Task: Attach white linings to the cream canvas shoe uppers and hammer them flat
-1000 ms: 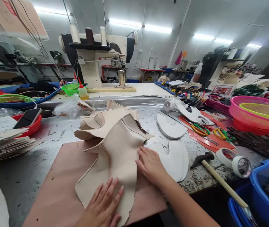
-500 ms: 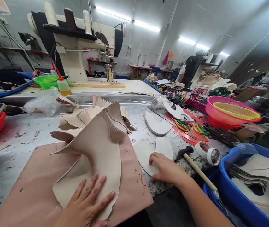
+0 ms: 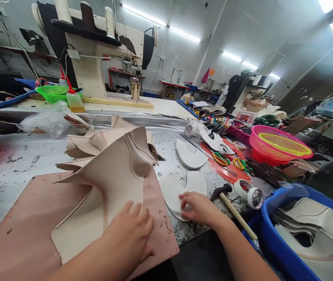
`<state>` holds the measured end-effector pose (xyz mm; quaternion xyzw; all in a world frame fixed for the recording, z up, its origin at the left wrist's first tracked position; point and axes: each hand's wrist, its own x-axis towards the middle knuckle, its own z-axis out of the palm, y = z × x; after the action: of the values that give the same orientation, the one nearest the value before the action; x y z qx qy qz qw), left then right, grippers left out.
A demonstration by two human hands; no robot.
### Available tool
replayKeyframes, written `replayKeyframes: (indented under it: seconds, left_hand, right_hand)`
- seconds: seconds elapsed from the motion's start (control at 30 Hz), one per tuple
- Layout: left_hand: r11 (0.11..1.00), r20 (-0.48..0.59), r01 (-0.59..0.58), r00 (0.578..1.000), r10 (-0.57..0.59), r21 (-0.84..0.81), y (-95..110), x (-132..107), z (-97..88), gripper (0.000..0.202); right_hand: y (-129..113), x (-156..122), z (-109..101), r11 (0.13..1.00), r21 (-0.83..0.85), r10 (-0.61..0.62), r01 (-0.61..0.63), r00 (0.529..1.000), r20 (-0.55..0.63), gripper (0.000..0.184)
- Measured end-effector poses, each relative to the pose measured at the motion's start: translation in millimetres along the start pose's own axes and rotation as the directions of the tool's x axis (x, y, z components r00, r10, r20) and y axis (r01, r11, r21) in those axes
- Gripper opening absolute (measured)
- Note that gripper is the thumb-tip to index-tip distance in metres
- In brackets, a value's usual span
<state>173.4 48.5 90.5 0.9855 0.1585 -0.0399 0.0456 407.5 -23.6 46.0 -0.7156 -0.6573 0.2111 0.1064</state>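
A cream stitched leather piece (image 3: 119,168), probably a boot upper, lies curved over a pinkish-brown sheet (image 3: 163,222), its upper part standing raised. My left hand (image 3: 131,232) is at its right edge with fingers bent over it and the thumb lower down; part of the edge is hidden beneath. My right hand (image 3: 200,208) rests on a white U-shaped piece (image 3: 169,191), fingers loosely curled, a gap showing between forefinger and thumb. Just behind lies another thick white U-shaped piece (image 3: 192,154). More cream leather pieces (image 3: 81,144) are stacked behind the raised part.
A hammer (image 3: 236,210) and tape rolls (image 3: 254,197) sit right of my right hand. Beyond are scissors (image 3: 220,159) and a pink basket (image 3: 280,142). A blue tub (image 3: 271,234) holds leather pieces. A sewing machine (image 3: 93,58) stands at the back.
My left hand has moved up and right from lying spread on the leather, and its fingers are now bent at the edge. My right hand stays on the white piece. The view shifts slightly.
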Motion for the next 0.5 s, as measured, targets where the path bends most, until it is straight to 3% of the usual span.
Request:
replayKeyframes:
  seconds: [0.07, 0.17, 0.33, 0.43, 0.5]
  left_hand:
    - [0.993, -0.046, -0.113, 0.993, 0.111, -0.04, 13, 22, 8.6, 0.048]
    - [0.975, -0.027, -0.209, 0.978, 0.208, -0.071, 27, 56, 28.7, 0.068]
    - [0.982, 0.059, -0.169, 0.983, 0.174, -0.083, 27, 85, 60.8, 0.095]
    - [0.972, 0.019, -0.162, 0.986, 0.167, -0.171, 24, 84, 68.9, 0.097]
    - [0.965, 0.004, -0.153, 0.988, 0.158, -0.213, 23, 83, 68.4, 0.097]
  right_hand:
    - [-1, 2, 1, 1.0, 0.017, 0.027, -0.026, 0.999, -0.038, 0.01]
    - [1, 9, 4, 0.995, 0.053, 0.094, -0.087, 0.986, -0.139, 0.019]
    - [24, 24, 5, 0.961, 0.25, 0.191, -0.119, 0.939, -0.288, 0.017]
    - [45, 28, -13, 0.922, 0.371, 0.277, -0.112, 0.859, -0.43, 0.025]
    - [60, 26, -39, 0.904, 0.414, 0.35, -0.109, 0.747, -0.565, 0.029]
